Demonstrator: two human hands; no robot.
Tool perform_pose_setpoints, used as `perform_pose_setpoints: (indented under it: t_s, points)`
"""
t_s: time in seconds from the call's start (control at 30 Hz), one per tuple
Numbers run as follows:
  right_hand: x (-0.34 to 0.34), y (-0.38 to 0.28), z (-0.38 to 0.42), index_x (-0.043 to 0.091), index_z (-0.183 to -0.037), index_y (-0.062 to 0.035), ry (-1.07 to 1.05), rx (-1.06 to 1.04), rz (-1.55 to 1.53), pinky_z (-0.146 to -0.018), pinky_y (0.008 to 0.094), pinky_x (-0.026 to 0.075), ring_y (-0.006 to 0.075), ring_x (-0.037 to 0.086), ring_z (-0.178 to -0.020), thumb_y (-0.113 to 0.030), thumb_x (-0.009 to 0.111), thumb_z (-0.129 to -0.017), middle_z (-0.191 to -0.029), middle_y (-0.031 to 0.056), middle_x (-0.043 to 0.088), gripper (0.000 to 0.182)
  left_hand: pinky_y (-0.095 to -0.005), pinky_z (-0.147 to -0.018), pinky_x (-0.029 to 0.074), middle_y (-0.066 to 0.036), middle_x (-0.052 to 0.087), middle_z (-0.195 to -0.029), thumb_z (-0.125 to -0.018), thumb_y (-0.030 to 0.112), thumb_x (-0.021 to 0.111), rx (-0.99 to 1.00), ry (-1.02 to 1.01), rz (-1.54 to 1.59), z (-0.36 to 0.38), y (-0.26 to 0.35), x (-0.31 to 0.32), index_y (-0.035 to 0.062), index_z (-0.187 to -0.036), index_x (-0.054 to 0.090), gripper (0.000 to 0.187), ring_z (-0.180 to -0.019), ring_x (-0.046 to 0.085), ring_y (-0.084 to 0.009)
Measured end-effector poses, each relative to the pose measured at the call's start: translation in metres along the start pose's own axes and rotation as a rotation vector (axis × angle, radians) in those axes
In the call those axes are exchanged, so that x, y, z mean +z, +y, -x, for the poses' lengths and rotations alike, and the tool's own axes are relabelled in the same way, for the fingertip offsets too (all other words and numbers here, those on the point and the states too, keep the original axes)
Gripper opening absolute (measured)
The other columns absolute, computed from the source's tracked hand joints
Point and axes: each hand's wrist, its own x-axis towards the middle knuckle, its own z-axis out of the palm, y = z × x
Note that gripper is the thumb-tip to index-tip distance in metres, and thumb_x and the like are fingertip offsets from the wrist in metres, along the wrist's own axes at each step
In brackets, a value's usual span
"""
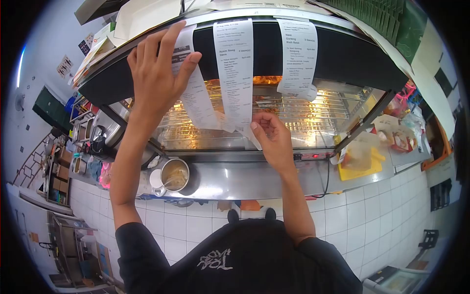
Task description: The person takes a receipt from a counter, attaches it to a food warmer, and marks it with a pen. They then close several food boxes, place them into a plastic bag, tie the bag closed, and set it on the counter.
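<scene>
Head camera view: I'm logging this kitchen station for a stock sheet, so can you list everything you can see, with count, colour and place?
order slips: three, white with black print, hanging from the top edge of the warmer
food warmer: one, black top, glass front, lit orange inside, wire racks
metal pot: one, silver, brownish contents, on the steel counter left of centre
steel counter: one, silver, below the warmer
yellow board: one, at the right end of the counter
floor tiles: many, white, below
left hand: raised, flat on the leftmost slip
right hand: pinching the bottom end of the middle slip
</scene>
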Motion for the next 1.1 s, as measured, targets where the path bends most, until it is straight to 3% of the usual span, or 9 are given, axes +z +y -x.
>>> perform_pose_setpoints:
  t_s: [0.17, 0.23, 0.33, 0.57, 0.63, 0.77, 0.93, 1.07, 1.1]
  points:
    - [-0.018, -0.015, 0.010, 0.061, -0.111, 0.0025, 0.128, -0.108, 0.104, -0.080, 0.0281, 0.050, 0.0132, 0.061, -0.089, -0.008, 0.066, -0.093, -0.101, 0.0082, 0.064, 0.021, -0.0413, -0.098, 0.037, -0.010, 0.059, -0.115, -0.095, 0.034, 0.061, -0.026, -0.035, 0.007, -0.006, 0.006, -0.010, 0.0156, -0.130, 0.061, 0.039, -0.109, 0.054, -0.0283]
    - [-0.025, -0.023, 0.011, 0.058, -0.118, 0.0013, 0.410, -0.300, 0.097, -0.080, 0.0280, 0.047, 0.0122, 0.053, -0.088, -0.012, 0.068, -0.091, -0.102, 0.0059, 0.057, 0.031, -0.0409, -0.097, 0.038, -0.009, 0.059, -0.113, -0.096, 0.035, 0.060, -0.040, -0.076, 0.030, -0.008, 0.008, -0.013, 0.0159, -0.128, 0.063, 0.037, -0.107, 0.055, -0.0273]
    - [-0.040, -0.046, 0.000, 0.055, -0.124, 0.0005, 0.504, -0.303, 0.244, -0.080, 0.0283, 0.043, 0.0119, 0.044, -0.087, -0.017, 0.073, -0.089, -0.100, 0.0037, 0.049, 0.043, -0.0408, -0.097, 0.038, -0.008, 0.059, -0.111, -0.097, 0.036, 0.059, -0.056, -0.132, 0.028, -0.010, 0.011, -0.019, 0.0150, -0.130, 0.061, 0.039, -0.106, 0.055, -0.0264]
    - [-0.053, -0.088, -0.032, 0.063, -0.114, -0.0009, 0.333, -0.234, 0.456, -0.074, 0.0260, 0.039, 0.0110, 0.042, -0.086, -0.023, 0.075, -0.087, -0.099, 0.0031, 0.048, 0.037, -0.0431, -0.093, 0.038, -0.008, 0.059, -0.111, -0.096, 0.045, 0.059, 0.011, -0.067, 0.037, -0.011, 0.014, -0.017, 0.0106, -0.123, 0.060, 0.044, -0.106, 0.056, -0.0250]
    - [-0.057, -0.087, -0.040, 0.065, -0.106, -0.0012, 0.255, -0.203, 0.369, -0.070, 0.0249, 0.041, 0.0094, 0.045, -0.079, -0.023, 0.072, -0.090, -0.093, 0.0031, 0.055, 0.028, -0.0406, -0.098, 0.037, -0.007, 0.060, -0.115, -0.097, 0.034, 0.059, -0.060, -0.124, 0.051, -0.015, 0.020, -0.023, 0.0111, -0.121, 0.060, 0.033, -0.109, 0.056, -0.0271]
    - [-0.060, -0.092, -0.041, 0.062, -0.103, -0.0010, 0.177, -0.124, 0.310, -0.067, 0.0240, 0.044, 0.0072, 0.053, -0.073, -0.021, 0.064, -0.096, -0.084, 0.0053, 0.065, 0.021, -0.0443, -0.096, 0.037, -0.009, 0.058, -0.118, -0.096, 0.044, 0.060, -0.064, -0.096, 0.065, -0.013, 0.015, -0.018, 0.0119, -0.122, 0.061, 0.041, -0.112, 0.054, -0.0270]
    - [-0.056, -0.098, -0.042, 0.056, -0.102, -0.0020, 0.202, -0.035, 0.221, -0.062, 0.0235, 0.046, 0.0070, 0.062, -0.067, -0.026, 0.054, -0.103, -0.077, 0.0099, 0.072, 0.024, -0.0442, -0.100, 0.036, -0.010, 0.061, -0.119, -0.093, 0.030, 0.065, 0.080, 0.012, 0.171, -0.030, 0.023, -0.013, 0.0106, -0.120, 0.063, 0.034, -0.112, 0.056, -0.0296]
    - [-0.060, -0.083, -0.048, 0.055, -0.103, -0.0029, 0.232, -0.082, 0.316, -0.061, 0.0238, 0.045, 0.0053, 0.060, -0.067, -0.030, 0.055, -0.103, -0.075, 0.0111, 0.072, 0.027, -0.0452, -0.100, 0.037, -0.012, 0.059, -0.122, -0.090, 0.031, 0.068, 0.160, -0.142, 0.293, -0.063, 0.038, -0.011, 0.0093, -0.120, 0.064, 0.038, -0.117, 0.053, -0.0310]
    - [-0.060, -0.082, -0.047, 0.055, -0.103, -0.0029, 0.217, -0.074, 0.317, -0.061, 0.0238, 0.045, 0.0053, 0.060, -0.067, -0.030, 0.055, -0.103, -0.075, 0.0111, 0.072, 0.027, -0.0434, -0.092, 0.044, -0.012, 0.061, -0.115, -0.095, 0.025, 0.061, 0.201, -0.112, 0.250, -0.068, 0.043, -0.010, 0.0059, -0.120, 0.061, 0.032, -0.106, 0.057, -0.0289]
